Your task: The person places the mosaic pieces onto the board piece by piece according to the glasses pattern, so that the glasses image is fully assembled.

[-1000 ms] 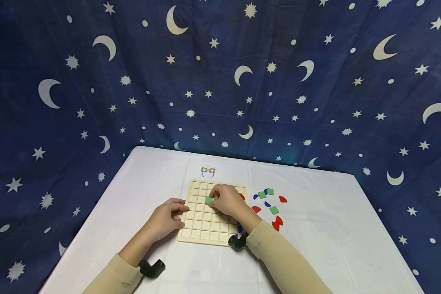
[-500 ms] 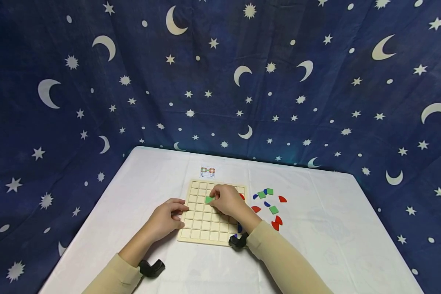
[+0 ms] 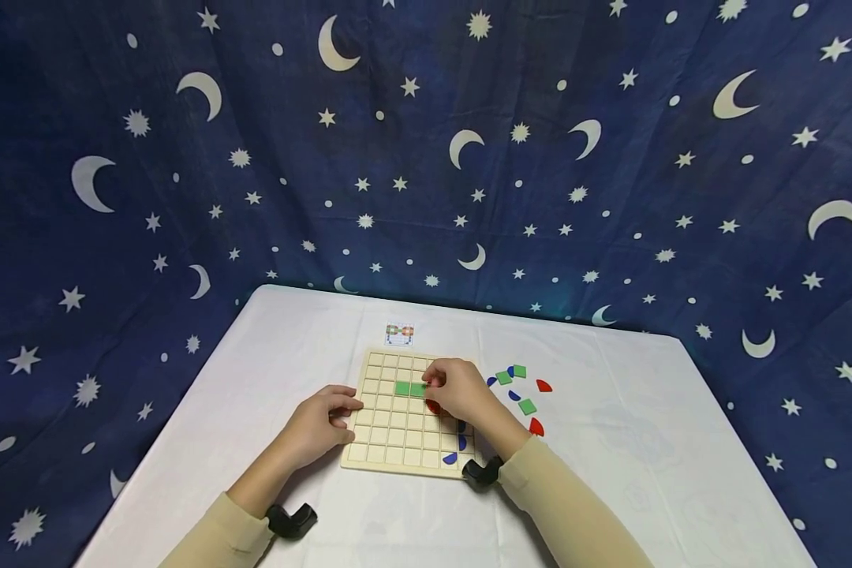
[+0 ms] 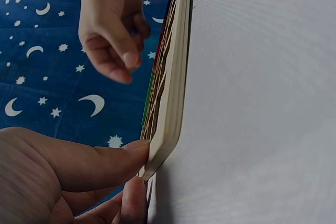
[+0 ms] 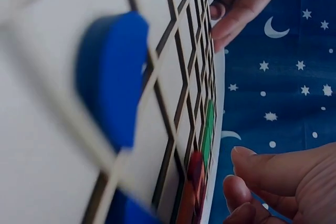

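Observation:
A wooden grid board [image 3: 397, 436] lies on the white tablecloth. Two green square tiles [image 3: 410, 390] sit side by side in its upper rows, with a red piece [image 3: 433, 406] just right of them, partly hidden by my right hand [image 3: 461, 390]. In the right wrist view, that hand [image 5: 289, 182] hovers off the board, its thumb and fingers bent loosely with nothing between them. Blue half-round pieces [image 3: 450, 457] lie at the board's lower right. My left hand [image 3: 314, 422] rests its thumb and fingertips against the board's left edge; the left wrist view shows the thumb [image 4: 105, 166] touching there.
Right of the board lie loose pieces: green squares [image 3: 528, 406], blue half-rounds [image 3: 514, 395] and red wedges [image 3: 543, 386]. A small pattern card [image 3: 400, 334] lies behind the board. A dark blue star-and-moon cloth [image 3: 397, 142] hangs behind the table.
My right hand has drawn back to the right from the green tile, uncovering a second green tile beside it and the red piece. The left hand stays at the board's edge.

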`<move>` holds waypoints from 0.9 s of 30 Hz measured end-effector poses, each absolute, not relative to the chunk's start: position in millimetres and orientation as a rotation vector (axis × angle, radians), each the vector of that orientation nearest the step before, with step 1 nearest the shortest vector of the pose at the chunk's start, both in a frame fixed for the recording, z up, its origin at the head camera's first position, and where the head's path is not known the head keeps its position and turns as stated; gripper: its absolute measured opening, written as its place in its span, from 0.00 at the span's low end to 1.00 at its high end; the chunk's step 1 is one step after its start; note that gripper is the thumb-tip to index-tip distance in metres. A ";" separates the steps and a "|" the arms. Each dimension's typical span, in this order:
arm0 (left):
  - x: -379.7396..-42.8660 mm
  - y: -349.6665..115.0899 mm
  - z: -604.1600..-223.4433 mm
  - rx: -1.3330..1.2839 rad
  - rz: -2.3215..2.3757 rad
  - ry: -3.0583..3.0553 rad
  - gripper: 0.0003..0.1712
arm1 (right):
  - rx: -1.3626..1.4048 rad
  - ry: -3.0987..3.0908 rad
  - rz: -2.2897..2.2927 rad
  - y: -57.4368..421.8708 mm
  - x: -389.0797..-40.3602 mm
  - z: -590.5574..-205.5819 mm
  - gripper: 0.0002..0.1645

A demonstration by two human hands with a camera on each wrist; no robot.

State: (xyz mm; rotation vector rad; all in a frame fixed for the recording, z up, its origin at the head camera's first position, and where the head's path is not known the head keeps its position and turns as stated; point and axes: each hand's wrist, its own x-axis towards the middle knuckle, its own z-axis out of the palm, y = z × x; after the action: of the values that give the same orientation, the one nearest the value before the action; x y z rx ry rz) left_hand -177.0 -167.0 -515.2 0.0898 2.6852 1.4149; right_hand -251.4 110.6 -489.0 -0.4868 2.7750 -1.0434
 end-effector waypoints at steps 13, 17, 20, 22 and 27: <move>-176.1 -166.8 -514.6 0.088 1.424 2.680 0.26 | -0.226 2.803 -1.099 163.5 -232.8 -485.4 0.08; -175.3 -167.4 -514.8 0.085 1.422 2.682 0.26 | -0.171 2.834 -1.062 182.2 -227.4 -483.2 0.09; -174.9 -167.5 -514.8 0.081 1.417 2.686 0.26 | -0.132 2.851 -1.032 196.7 -224.8 -482.8 0.10; -174.8 -167.1 -514.3 0.080 1.410 2.688 0.26 | -0.096 2.859 -1.015 206.9 -223.7 -483.3 0.10; -175.8 -165.8 -511.8 0.078 1.402 2.682 0.26 | -0.064 2.890 -0.973 230.2 -221.9 -486.8 0.09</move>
State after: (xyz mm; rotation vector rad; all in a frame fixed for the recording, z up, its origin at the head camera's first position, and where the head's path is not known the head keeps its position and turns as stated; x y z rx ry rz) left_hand -175.8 -165.8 -511.8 0.0776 2.6825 1.4020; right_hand -221.9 230.2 -486.8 -0.0636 2.8898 -0.9732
